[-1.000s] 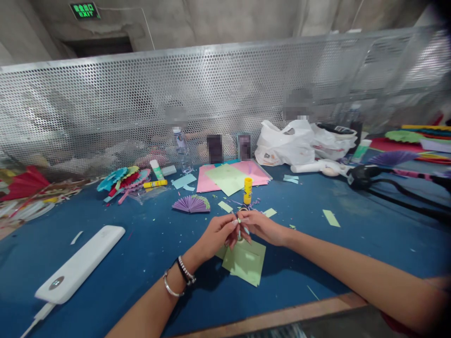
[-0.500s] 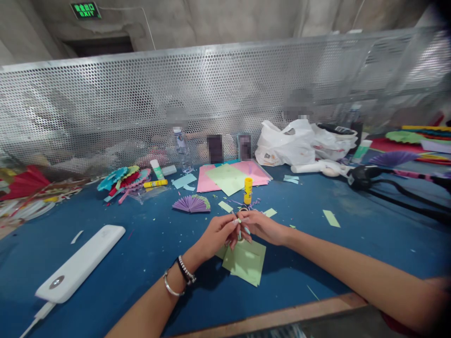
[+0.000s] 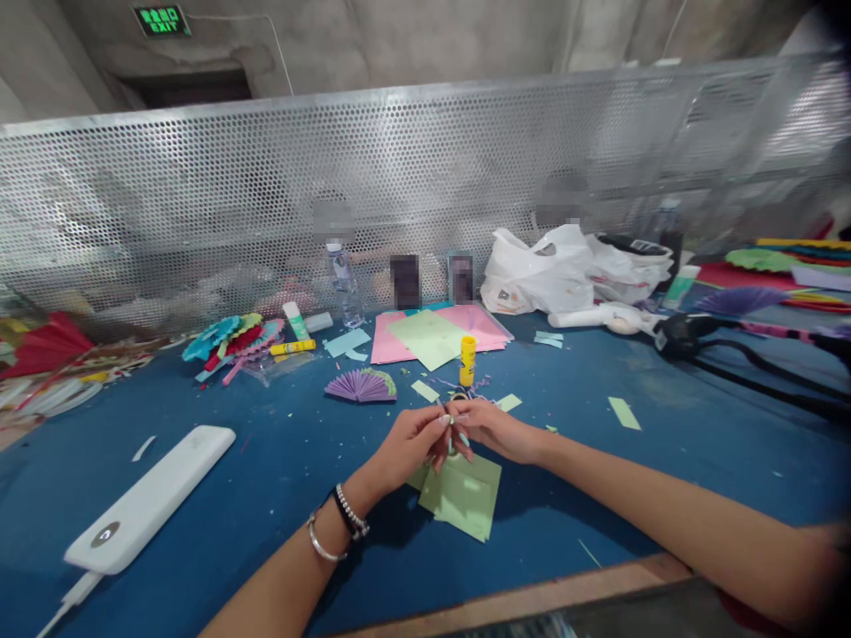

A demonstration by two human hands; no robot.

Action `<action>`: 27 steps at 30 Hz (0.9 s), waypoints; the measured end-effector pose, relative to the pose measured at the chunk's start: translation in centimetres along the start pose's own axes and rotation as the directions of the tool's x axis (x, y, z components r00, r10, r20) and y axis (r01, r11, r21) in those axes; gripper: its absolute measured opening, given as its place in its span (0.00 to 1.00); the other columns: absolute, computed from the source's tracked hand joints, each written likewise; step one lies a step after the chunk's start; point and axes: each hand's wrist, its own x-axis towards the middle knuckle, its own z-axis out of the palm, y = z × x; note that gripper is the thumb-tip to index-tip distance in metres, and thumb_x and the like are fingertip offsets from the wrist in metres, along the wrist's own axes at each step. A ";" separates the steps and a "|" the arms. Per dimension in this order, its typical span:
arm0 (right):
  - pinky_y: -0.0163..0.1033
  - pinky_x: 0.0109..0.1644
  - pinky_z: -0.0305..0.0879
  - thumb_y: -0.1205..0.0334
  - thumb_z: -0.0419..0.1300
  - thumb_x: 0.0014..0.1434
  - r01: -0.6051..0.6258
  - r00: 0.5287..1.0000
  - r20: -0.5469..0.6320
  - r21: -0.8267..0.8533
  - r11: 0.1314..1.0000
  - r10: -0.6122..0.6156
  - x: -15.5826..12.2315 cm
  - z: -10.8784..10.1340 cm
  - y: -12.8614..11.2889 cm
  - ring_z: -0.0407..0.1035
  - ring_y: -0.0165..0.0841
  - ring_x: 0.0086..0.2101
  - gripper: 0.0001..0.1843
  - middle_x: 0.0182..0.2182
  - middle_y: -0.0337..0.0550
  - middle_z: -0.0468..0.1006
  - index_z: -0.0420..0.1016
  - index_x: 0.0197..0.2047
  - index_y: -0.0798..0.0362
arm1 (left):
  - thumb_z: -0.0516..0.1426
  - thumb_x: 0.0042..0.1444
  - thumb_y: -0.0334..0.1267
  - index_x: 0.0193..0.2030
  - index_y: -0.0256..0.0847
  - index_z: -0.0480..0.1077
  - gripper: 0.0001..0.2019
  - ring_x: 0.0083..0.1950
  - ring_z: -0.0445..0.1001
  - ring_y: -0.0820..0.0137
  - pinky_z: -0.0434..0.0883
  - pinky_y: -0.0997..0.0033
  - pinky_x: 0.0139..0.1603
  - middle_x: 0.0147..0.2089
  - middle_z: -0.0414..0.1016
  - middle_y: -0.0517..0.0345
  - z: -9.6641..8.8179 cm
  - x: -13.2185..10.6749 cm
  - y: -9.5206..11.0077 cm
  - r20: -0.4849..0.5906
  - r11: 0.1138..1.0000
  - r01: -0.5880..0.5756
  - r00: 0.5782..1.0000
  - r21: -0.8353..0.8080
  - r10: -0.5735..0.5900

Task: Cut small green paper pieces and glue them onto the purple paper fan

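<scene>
L hand point(image 3: 405, 439), w/ bracelets point(image 3: 351, 511) at the wrist, meets R hand point(image 3: 502, 430) fingertip to fingertip; both grips pinched on a tiny pale-green paper bit point(image 3: 451, 420), which sits btwn the two, mostly hidden by fingers. Lt-green sheets point(image 3: 465, 501) lie overlapped just nearer the wearer than the grips, partly covered by fingers; can't tell if touching. Worktop point(image 3: 266, 496) is blue w/ a bare wood near edge, littered w/ scraps. On it, L to R: red folded paper point(image 3: 50, 346) at far L; white pwr-bank-type device point(image 3: 156, 496), cable plugged in; cluster of coloured paper shapes point(image 3: 232, 341); yellow tube point(image 3: 293, 347) on its side; purple pleated fan point(image 3: 359, 386); clear bottle point(image 3: 344, 288), upright; pink sheets point(image 3: 389, 341) w/ a green one on top; yellow glue stick point(image 3: 468, 361) standing just beyond the hands; white plastic bags point(image 3: 538, 270); black straps point(image 3: 745, 354). Room, L to R: lit EXIT sign point(image 3: 160, 20) up top L, concrete wall point(image 3: 425, 40), perforated metal screen point(image 3: 425, 159) running full width behind the worktop.
</scene>
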 end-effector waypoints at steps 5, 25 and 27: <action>0.32 0.29 0.60 0.60 0.55 0.54 -0.006 1.000 -0.009 -0.033 0.999 0.006 0.0 0.1 -0.1 0.64 0.25 0.21 0.11 0.20 0.37 0.68 0.59 0.26 0.56 | 0.46 0.58 0.44 0.24 0.36 0.60 0.17 0.17 0.61 0.79 0.56 0.79 0.20 0.17 0.63 0.63 0.0 0.1 0.0 0.002 1.000 0.005 1.000 0.021 -0.005; 0.33 0.30 0.58 0.54 0.50 0.59 0.004 0.998 -0.057 -0.126 0.992 -0.012 0.3 0.2 0.6 0.63 0.25 0.22 0.16 0.20 0.38 0.67 0.64 0.27 0.58 | 0.45 0.56 0.35 0.26 0.39 0.64 0.11 0.22 0.60 0.76 0.53 0.76 0.26 0.21 0.68 0.61 0.1 -0.3 -0.3 -0.132 0.720 -0.089 0.960 0.688 0.245; 0.32 0.30 0.59 0.56 0.52 0.58 -0.006 0.998 -0.056 -0.109 0.994 0.000 0.3 0.1 0.6 0.64 0.25 0.22 0.13 0.21 0.38 0.67 0.64 0.29 0.57 | 0.45 0.56 0.35 0.25 0.39 0.62 0.11 0.22 0.59 0.76 0.52 0.76 0.26 0.20 0.65 0.62 0.1 -0.4 -0.4 -0.135 0.667 -0.077 0.956 0.741 0.261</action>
